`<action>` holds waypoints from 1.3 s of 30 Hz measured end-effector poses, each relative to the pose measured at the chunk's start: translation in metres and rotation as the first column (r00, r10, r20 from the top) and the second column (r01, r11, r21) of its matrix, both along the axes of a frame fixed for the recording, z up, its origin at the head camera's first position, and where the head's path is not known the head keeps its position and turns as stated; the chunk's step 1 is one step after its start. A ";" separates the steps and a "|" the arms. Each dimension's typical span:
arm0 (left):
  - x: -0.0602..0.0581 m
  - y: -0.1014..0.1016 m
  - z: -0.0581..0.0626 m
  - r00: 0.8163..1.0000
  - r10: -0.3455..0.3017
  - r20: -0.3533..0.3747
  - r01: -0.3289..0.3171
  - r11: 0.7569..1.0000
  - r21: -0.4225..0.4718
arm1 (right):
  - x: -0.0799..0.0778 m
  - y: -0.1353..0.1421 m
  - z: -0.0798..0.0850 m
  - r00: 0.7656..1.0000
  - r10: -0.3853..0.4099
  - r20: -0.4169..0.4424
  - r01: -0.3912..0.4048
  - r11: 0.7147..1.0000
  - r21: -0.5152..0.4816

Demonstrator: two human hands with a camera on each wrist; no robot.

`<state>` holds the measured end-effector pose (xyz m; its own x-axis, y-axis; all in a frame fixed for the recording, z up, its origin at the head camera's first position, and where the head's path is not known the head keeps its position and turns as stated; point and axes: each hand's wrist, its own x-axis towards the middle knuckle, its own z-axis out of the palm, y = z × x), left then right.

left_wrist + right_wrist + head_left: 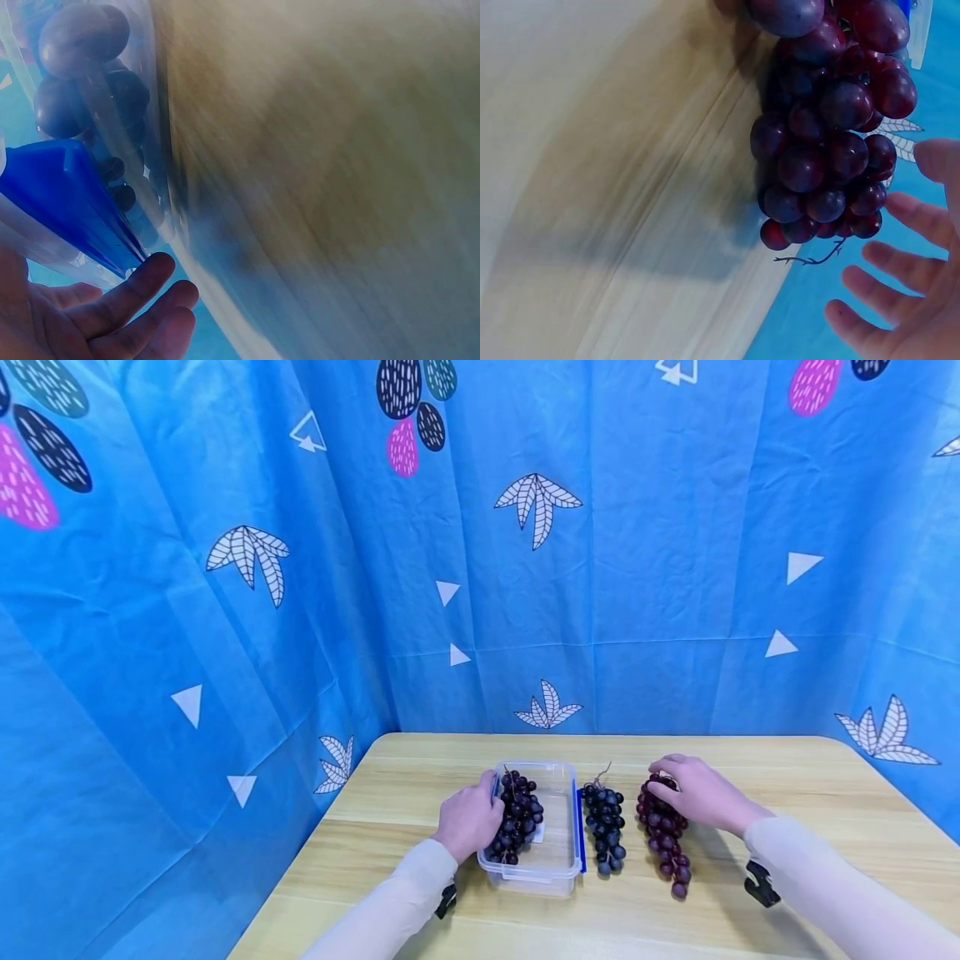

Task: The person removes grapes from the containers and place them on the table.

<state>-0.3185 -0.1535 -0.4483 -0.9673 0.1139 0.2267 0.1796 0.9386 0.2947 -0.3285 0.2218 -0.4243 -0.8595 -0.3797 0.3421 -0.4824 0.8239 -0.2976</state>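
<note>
My left hand (pixel 471 817) holds the left side of a clear plastic container (pixel 532 885). In the left wrist view its fingers (pixel 124 304) curl beside a blue latch flap (pixel 71 202), one fingertip right at the flap's lower edge; the thumb is out of sight there. A bunch of dark purple grapes (pixel 517 818) lies along the container's left half. Over the upper end of a red grape bunch (pixel 663 839) hovers my right hand (pixel 701 793). The right wrist view shows its spread fingers (pixel 904 296) beside the red grapes (pixel 825 157), not closed around them.
Between the container and the red bunch lies a blue-black grape bunch (pixel 604 827), its stem pointing to the back. A blue flap (pixel 581 831) hangs along the container's right side. The wooden table (pixel 360 877) ends at a blue patterned curtain (pixel 637 610).
</note>
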 end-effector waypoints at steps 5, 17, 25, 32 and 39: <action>-0.001 0.000 0.000 1.000 -0.004 -0.011 0.004 1.000 -0.004 | 0.009 0.003 0.003 0.992 -0.115 0.043 0.116 0.993 -0.017; -0.001 0.000 -0.001 1.000 0.004 -0.017 -0.004 1.000 -0.015 | 0.029 0.003 -0.001 0.817 -0.149 0.558 0.281 0.946 -0.159; -0.002 0.000 -0.002 1.000 0.005 -0.005 -0.005 1.000 -0.013 | 0.033 -0.009 -0.013 0.732 -0.073 0.677 0.351 0.892 -0.283; -0.002 0.001 -0.001 1.000 0.003 -0.001 -0.003 1.000 -0.008 | 0.034 -0.013 -0.016 0.766 0.010 0.643 0.326 0.856 -0.402; -0.003 0.001 -0.001 1.000 0.006 -0.008 -0.006 1.000 -0.007 | 0.029 -0.013 -0.022 0.749 0.089 0.657 0.337 0.802 -0.493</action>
